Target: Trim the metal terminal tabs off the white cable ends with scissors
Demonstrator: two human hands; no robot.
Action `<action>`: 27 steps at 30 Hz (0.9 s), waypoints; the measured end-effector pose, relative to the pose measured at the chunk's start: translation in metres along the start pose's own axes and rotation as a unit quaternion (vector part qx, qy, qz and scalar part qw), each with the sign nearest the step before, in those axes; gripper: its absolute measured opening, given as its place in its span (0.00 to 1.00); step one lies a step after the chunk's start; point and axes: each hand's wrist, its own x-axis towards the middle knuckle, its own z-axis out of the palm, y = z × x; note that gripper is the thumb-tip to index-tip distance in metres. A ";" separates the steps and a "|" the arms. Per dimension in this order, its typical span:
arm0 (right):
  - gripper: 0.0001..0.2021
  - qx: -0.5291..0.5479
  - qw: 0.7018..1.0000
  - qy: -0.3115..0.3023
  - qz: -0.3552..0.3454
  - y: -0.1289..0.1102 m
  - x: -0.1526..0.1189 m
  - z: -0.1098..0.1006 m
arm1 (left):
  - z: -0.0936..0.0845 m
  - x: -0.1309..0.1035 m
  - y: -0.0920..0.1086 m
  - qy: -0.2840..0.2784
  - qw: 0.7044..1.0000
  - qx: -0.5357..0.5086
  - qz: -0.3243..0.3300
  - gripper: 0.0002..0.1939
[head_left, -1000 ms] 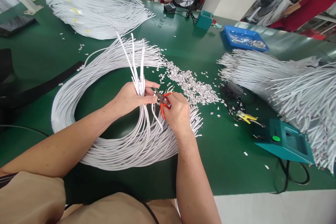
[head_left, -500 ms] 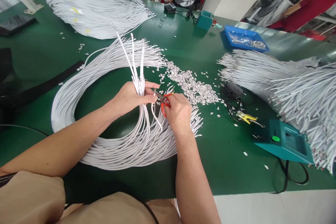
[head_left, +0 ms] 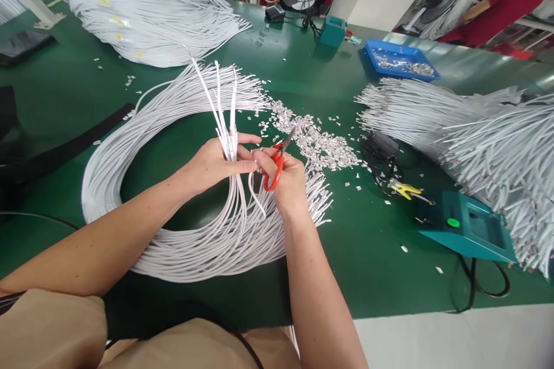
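Note:
My left hand (head_left: pixel 208 164) is closed around several white cables (head_left: pixel 232 137) whose ends stick up above the fist. In my right hand (head_left: pixel 291 184) are red-handled scissors (head_left: pixel 280 162), tucked in the palm with the blades pointing up and away. The fingertips of both hands meet at the end of one cable; a loose cable tail curves down below them. Beneath the hands a large coil of white cables (head_left: pixel 104 173) lies on the green table (head_left: pixel 372 282). A pile of small silvery-white pieces (head_left: pixel 320 141) is scattered just beyond the right hand.
Another thick cable bundle (head_left: pixel 142 11) lies at the back left. More cable bundles (head_left: pixel 415 112) stretch along the right. A blue tray (head_left: pixel 400 49), a teal device (head_left: pixel 470 228), a black adapter (head_left: pixel 381 147) and a yellow clip (head_left: pixel 404 189) are there too. People work beyond the table.
The scissors have swung from pointing left at the cable end to pointing up and right. The right fingertips have come to the left fingertips.

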 end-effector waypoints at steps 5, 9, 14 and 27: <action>0.11 -0.076 0.945 0.289 -0.135 -0.009 0.003 -0.021 | -0.003 0.000 -0.001 -0.012 1.000 0.017 -0.020 0.20; 0.11 -0.135 0.903 0.346 -0.218 -0.017 -0.002 -0.022 | -0.003 0.000 -0.002 -0.002 0.999 -0.010 -0.041 0.24; 0.06 -0.140 0.968 0.122 -0.167 -0.014 -0.010 0.000 | 0.004 0.000 -0.002 0.005 1.000 -0.027 -0.013 0.26; 0.10 -0.018 0.997 0.071 -0.038 -0.014 0.004 -0.001 | 0.008 -0.003 0.004 0.078 0.995 -0.068 -0.009 0.19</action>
